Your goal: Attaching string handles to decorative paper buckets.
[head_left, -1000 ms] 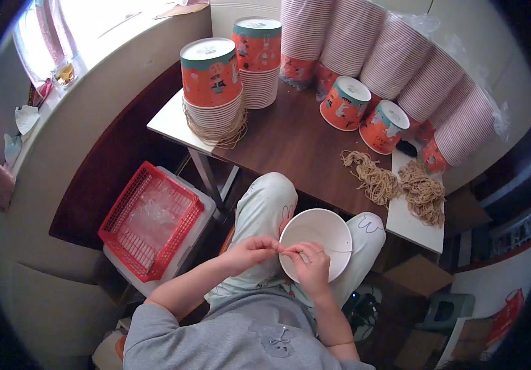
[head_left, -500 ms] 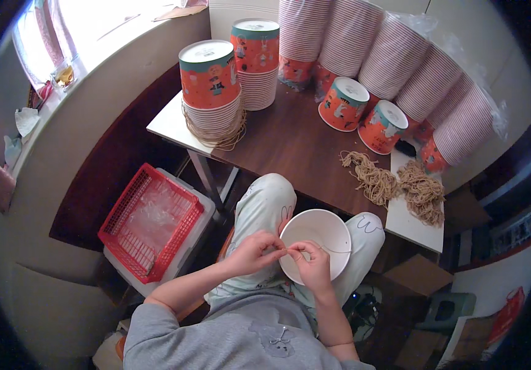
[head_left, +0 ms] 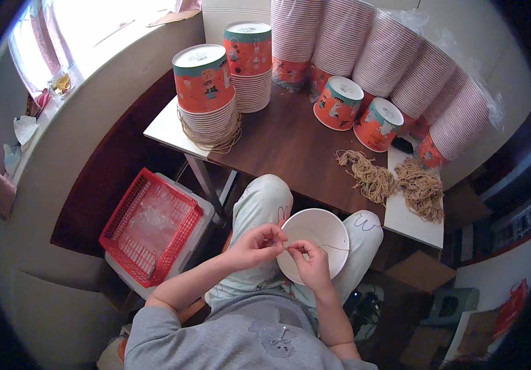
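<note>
A white paper bucket [head_left: 333, 262] rests in my lap between my thighs, its open mouth facing up. A thin tan cord [head_left: 332, 247] runs from the hole in its right wall across the mouth to my right hand [head_left: 312, 264]. My right thumb and fingertips pinch that cord near its end. Just left of them, over the rim, my left hand [head_left: 257, 246] has its thumb and forefinger parted, with nothing plainly held between them. The fingertips of both hands almost meet, and the cord's very end is too small to make out.
A brown table [head_left: 287, 145] ahead carries stacked orange-and-white buckets [head_left: 207, 92], two upturned single buckets [head_left: 338, 103], tall wrapped stacks [head_left: 389, 55] and tan cord bundles [head_left: 423, 188]. A red basket [head_left: 145, 227] with clear plastic sits on a bin at left. A cardboard box [head_left: 421, 271] stands lower right.
My left thumb and forefinger have parted from their pinch at the cord's end and drawn slightly away. My right hand keeps its pinch. The view has shifted slightly.
</note>
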Demonstrator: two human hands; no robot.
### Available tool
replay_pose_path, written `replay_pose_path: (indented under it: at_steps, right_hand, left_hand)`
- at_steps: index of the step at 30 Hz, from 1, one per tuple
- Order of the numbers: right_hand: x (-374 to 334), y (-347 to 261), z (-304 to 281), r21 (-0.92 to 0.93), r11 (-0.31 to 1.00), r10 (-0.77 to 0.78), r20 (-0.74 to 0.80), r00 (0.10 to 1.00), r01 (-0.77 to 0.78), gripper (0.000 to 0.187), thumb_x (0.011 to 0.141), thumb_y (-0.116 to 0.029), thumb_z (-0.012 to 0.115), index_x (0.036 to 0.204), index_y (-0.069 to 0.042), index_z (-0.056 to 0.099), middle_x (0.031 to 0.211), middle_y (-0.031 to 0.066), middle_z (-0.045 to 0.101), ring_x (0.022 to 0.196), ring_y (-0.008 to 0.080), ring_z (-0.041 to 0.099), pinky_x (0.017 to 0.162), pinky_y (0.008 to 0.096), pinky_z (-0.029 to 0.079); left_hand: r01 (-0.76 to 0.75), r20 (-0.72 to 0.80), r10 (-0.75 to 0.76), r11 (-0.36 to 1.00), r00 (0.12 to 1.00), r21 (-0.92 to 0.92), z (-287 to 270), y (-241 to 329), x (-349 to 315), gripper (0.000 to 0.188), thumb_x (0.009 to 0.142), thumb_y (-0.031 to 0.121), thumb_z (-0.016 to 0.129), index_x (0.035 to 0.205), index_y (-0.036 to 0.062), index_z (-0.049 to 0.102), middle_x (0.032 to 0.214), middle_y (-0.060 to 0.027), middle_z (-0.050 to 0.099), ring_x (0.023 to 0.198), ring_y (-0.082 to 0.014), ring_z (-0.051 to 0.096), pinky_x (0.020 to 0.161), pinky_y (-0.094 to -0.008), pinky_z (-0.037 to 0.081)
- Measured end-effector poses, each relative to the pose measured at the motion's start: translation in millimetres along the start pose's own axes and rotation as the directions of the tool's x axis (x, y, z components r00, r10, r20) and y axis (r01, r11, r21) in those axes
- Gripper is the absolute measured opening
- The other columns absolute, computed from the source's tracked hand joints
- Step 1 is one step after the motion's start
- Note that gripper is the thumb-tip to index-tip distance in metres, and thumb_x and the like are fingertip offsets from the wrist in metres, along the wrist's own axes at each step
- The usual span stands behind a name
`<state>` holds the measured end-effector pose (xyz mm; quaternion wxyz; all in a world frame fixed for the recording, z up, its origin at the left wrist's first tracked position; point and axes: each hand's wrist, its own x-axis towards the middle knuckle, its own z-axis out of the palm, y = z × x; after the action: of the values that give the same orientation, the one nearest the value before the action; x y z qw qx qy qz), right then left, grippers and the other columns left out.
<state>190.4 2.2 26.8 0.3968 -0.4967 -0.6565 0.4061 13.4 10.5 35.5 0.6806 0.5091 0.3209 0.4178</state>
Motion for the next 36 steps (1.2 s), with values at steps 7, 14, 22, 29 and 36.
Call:
replay_pose_path:
  at_steps: [7, 14, 22, 29, 36]
  right_hand:
    - [-2, 4, -1, 0.044, 0.999, -0.02, -0.017, 1.0, 0.02, 0.007, 0.078, -0.006, 0.06, 0.081, 0.0, 0.058, 0.077, 0.0109, 0.06, 0.07, 0.0219, 0.059, 0.063, 0.0307, 0.045]
    - [-5, 6, 0, 0.058, 0.998, -0.019, -0.037, 0.999, 0.021, 0.006, 0.077, -0.004, 0.058, 0.08, 0.0, 0.054, 0.074, 0.011, 0.058, 0.07, 0.0249, 0.058, 0.063, 0.0324, 0.045]
    - [-5, 1, -5, 0.082, 0.997, 0.0, -0.056, 0.998, 0.004, 0.007, 0.077, -0.004, 0.059, 0.082, 0.001, 0.058, 0.074, 0.0099, 0.059, 0.068, 0.0197, 0.058, 0.062, 0.029, 0.046]
    - [26, -45, -33, 0.046, 0.994, -0.101, 0.083, 0.991, 0.098, 0.016, 0.084, -0.006, 0.053, 0.096, 0.0, 0.061, 0.077, 0.0101, 0.061, 0.065, 0.0157, 0.06, 0.06, 0.0263, 0.047]
    - [40, -61, -38, -0.027, 0.972, -0.226, 0.169, 0.959, 0.234, 0.023, 0.09, -0.007, 0.044, 0.107, 0.0, 0.056, 0.072, 0.0054, 0.06, 0.065, 0.0101, 0.057, 0.058, 0.0234, 0.047]
  left_hand:
    - [0.03, -0.048, -0.016, 0.948, 0.999, 0.316, -4, -4, -4, 0.013, 0.082, 0.012, 0.059, 0.089, 0.0024, 0.055, 0.071, -0.0024, 0.054, 0.068, -0.0098, 0.051, 0.06, -0.0242, 0.04]
    - [-0.199, 0.014, 0.257, 0.71, 0.966, 0.675, 0, -7, -4, 0.008, 0.076, 0.008, 0.059, 0.081, 0.0015, 0.058, 0.074, -0.0134, 0.057, 0.072, -0.029, 0.055, 0.064, -0.0355, 0.043]
    - [-0.208, 0.005, 0.289, 0.675, 0.957, 0.708, 5, -9, -6, 0.009, 0.075, 0.007, 0.063, 0.081, 0.0019, 0.059, 0.074, -0.0106, 0.057, 0.073, -0.0239, 0.056, 0.064, -0.0319, 0.044]
    - [-0.25, -0.027, 0.384, 0.651, 0.923, 0.717, 3, 9, 2, 0.021, 0.073, 0.016, 0.066, 0.091, 0.008, 0.059, 0.089, -0.009, 0.056, 0.086, -0.0261, 0.052, 0.075, -0.0344, 0.042]
    - [-0.3, 0.036, 0.401, 0.618, 0.915, 0.727, 8, 20, 13, 0.015, 0.072, 0.015, 0.066, 0.084, 0.0076, 0.06, 0.083, -0.007, 0.057, 0.084, -0.0244, 0.053, 0.073, -0.0344, 0.042]
